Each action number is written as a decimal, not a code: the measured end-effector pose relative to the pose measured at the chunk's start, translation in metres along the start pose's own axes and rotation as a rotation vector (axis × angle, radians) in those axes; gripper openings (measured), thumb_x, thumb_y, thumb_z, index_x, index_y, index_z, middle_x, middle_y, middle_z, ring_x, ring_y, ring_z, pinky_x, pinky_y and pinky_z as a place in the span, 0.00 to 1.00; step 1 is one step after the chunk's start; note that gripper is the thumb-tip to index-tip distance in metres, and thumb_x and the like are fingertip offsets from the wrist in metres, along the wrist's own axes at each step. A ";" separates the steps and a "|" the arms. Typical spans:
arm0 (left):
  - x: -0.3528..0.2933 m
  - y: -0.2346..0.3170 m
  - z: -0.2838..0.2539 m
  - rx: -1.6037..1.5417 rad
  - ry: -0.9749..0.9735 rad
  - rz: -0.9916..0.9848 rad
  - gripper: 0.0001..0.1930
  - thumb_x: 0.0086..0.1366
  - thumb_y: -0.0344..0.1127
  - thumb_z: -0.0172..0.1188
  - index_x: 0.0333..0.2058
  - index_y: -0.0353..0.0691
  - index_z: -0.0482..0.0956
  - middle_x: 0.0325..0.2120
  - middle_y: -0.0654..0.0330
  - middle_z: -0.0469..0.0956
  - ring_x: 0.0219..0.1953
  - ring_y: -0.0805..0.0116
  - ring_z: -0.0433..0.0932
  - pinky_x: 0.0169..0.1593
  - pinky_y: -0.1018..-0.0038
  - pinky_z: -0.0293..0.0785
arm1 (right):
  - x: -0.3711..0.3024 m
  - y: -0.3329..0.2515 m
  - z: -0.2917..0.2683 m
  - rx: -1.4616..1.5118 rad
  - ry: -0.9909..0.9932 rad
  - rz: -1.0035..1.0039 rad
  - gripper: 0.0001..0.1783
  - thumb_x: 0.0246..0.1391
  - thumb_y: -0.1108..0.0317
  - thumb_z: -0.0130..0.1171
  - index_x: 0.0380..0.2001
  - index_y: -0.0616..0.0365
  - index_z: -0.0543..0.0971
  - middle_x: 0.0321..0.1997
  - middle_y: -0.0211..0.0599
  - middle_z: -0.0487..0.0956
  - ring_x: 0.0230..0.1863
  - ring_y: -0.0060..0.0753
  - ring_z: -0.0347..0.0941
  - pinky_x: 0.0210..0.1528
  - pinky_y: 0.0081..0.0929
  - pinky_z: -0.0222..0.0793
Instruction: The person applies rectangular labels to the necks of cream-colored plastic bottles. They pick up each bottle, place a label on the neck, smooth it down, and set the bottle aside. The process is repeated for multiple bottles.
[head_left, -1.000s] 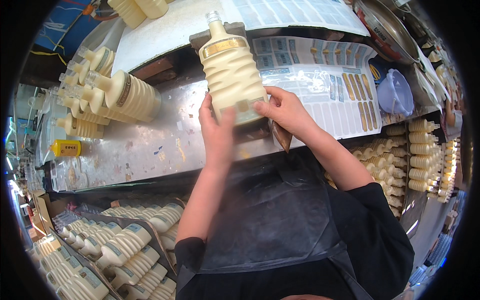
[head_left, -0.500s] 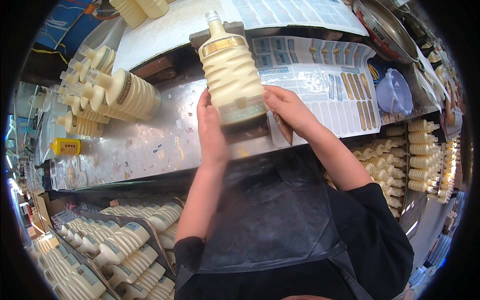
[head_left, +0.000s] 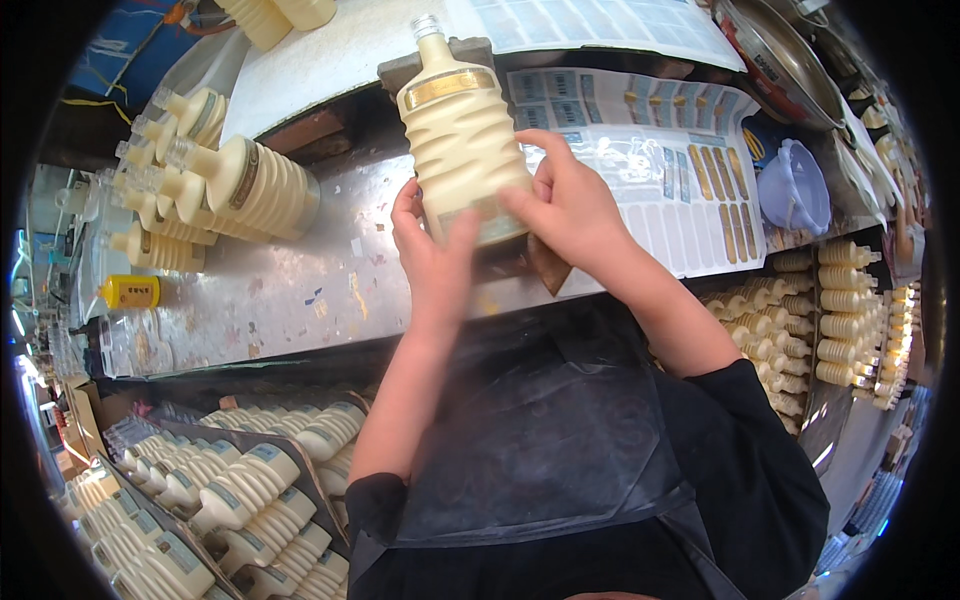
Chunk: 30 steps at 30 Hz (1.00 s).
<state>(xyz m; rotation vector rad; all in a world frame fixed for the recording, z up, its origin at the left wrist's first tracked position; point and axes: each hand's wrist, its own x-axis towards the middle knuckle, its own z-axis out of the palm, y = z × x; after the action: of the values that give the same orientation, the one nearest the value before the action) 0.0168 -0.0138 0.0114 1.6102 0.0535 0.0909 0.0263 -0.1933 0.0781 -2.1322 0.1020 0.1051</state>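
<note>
- Half a second earlier the right thumb lies along the edge of the cream bottle (head_left: pixel 460 150); now the right hand (head_left: pixel 580 220) has its thumb over the lower front, with the forefinger higher on the right side.
- The left hand (head_left: pixel 435 265) also differs: its thumb now crosses the lower front, whereas before it lies beside the left edge.
- The lower label (head_left: pixel 487 208), fully seen half a second ago, is now partly hidden by both thumbs.
- The bottle keeps nearly the same place, centred over the worktop (head_left: pixel 290 290), its neck pointing away and its upper part against a dark block (head_left: pixel 400 72).
- Both grips close on that one bottle near its base, thumbs in front and fingers at the sides; the left thumb is blurred.
- One gold band (head_left: pixel 450 87) rings the bottle's shoulder.
- One brown pointed piece (head_left: pixel 548 268) shows just below the right hand.
- About six similar bottles (head_left: pixel 255 185) stand crowded at left; overlap makes the count unsure.
- One yellow container (head_left: pixel 132 292) is near them.
- Two sticker sheets lie beyond: one upper sheet (head_left: pixel 600 22) and one lower sheet (head_left: pixel 650 235).
- One lavender bucket (head_left: pixel 793 190) stands at right.
- Stacked bottles (head_left: pixel 245 490) below at left are too many to count.
</note>
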 end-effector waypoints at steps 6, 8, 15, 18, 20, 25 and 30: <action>-0.002 -0.001 -0.001 -0.022 -0.017 -0.001 0.41 0.65 0.45 0.65 0.69 0.29 0.55 0.63 0.43 0.64 0.65 0.54 0.65 0.68 0.60 0.62 | -0.006 0.013 -0.001 0.068 -0.036 0.000 0.38 0.58 0.47 0.65 0.64 0.60 0.71 0.31 0.44 0.83 0.34 0.42 0.82 0.42 0.35 0.76; -0.003 0.002 -0.003 -0.048 -0.037 -0.017 0.40 0.68 0.43 0.64 0.70 0.31 0.55 0.64 0.45 0.63 0.65 0.56 0.66 0.68 0.61 0.63 | -0.006 0.020 0.002 0.123 -0.036 0.002 0.38 0.58 0.46 0.65 0.64 0.61 0.73 0.30 0.42 0.83 0.33 0.39 0.81 0.41 0.34 0.76; -0.007 0.003 -0.010 -0.256 -0.083 -0.070 0.35 0.73 0.40 0.61 0.72 0.37 0.56 0.63 0.51 0.64 0.64 0.60 0.68 0.66 0.65 0.66 | -0.011 0.024 0.004 0.145 -0.104 0.047 0.35 0.60 0.48 0.66 0.62 0.62 0.76 0.26 0.29 0.75 0.30 0.22 0.70 0.35 0.25 0.68; -0.008 0.005 -0.007 -0.226 -0.077 -0.077 0.36 0.72 0.40 0.62 0.72 0.37 0.55 0.63 0.51 0.65 0.64 0.60 0.68 0.65 0.65 0.67 | -0.011 0.024 0.006 0.144 -0.105 0.050 0.34 0.61 0.49 0.67 0.62 0.62 0.76 0.24 0.22 0.69 0.28 0.15 0.63 0.32 0.20 0.63; -0.009 0.007 -0.006 -0.256 -0.076 -0.085 0.37 0.71 0.39 0.62 0.72 0.37 0.55 0.63 0.51 0.65 0.64 0.60 0.68 0.65 0.64 0.68 | -0.010 0.025 0.006 0.165 -0.111 0.056 0.34 0.61 0.49 0.67 0.62 0.61 0.76 0.24 0.22 0.68 0.27 0.15 0.62 0.32 0.20 0.63; -0.009 0.009 -0.004 -0.265 -0.064 -0.093 0.38 0.70 0.38 0.63 0.72 0.37 0.54 0.63 0.50 0.64 0.64 0.59 0.68 0.65 0.64 0.68 | -0.009 0.028 0.007 0.184 -0.108 0.045 0.33 0.61 0.49 0.67 0.61 0.61 0.77 0.24 0.22 0.69 0.27 0.14 0.61 0.31 0.20 0.62; -0.008 0.007 -0.004 -0.247 -0.072 -0.072 0.37 0.70 0.39 0.62 0.72 0.36 0.54 0.62 0.50 0.64 0.64 0.60 0.68 0.65 0.64 0.67 | -0.008 0.032 0.008 0.200 -0.106 0.035 0.34 0.60 0.49 0.67 0.61 0.62 0.77 0.25 0.24 0.71 0.28 0.14 0.63 0.32 0.19 0.63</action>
<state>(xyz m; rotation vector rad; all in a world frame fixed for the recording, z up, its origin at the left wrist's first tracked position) 0.0083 -0.0108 0.0185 1.3624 0.0427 -0.0158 0.0140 -0.2031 0.0484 -1.9219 0.0834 0.2190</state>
